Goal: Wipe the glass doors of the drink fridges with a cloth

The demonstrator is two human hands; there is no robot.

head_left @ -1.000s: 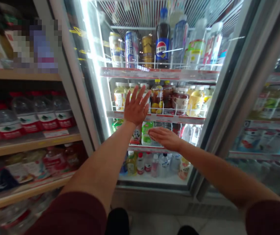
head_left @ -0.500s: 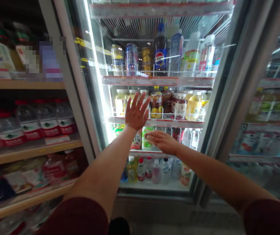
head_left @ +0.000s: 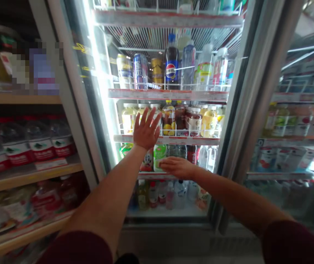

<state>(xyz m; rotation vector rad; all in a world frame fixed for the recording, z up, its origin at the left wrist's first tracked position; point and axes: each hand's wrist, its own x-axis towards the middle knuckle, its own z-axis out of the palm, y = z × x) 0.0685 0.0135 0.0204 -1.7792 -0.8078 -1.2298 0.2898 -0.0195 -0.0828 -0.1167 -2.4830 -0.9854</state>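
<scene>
My left hand [head_left: 146, 131] is raised before a lit drinks fridge, fingers spread and nothing in it. Behind its fingertips stand pale yellow bottles [head_left: 128, 119] on the middle shelf, partly covered by the hand. A yellow-capped brown drink bottle [head_left: 169, 118] is just right of it. My right hand [head_left: 177, 167] stretches out flat toward the left, palm down, holding nothing. It overlaps a green-labelled bottle [head_left: 159, 156] on the shelf below. Whether either hand touches glass or a bottle, I cannot tell.
A Pepsi bottle [head_left: 172, 66] and tall cans [head_left: 139, 71] stand on the upper shelf. Small bottles [head_left: 153, 194] line the fridge floor. To the left, a wooden shelf [head_left: 30, 178] holds red-capped water bottles [head_left: 40, 137]. A metal door frame [head_left: 251, 110] stands right, with another fridge beyond.
The view has shifted slightly right and tilted up, so the fridge appears further left and a bit lower. Both hands keep their spread and flat poses.
</scene>
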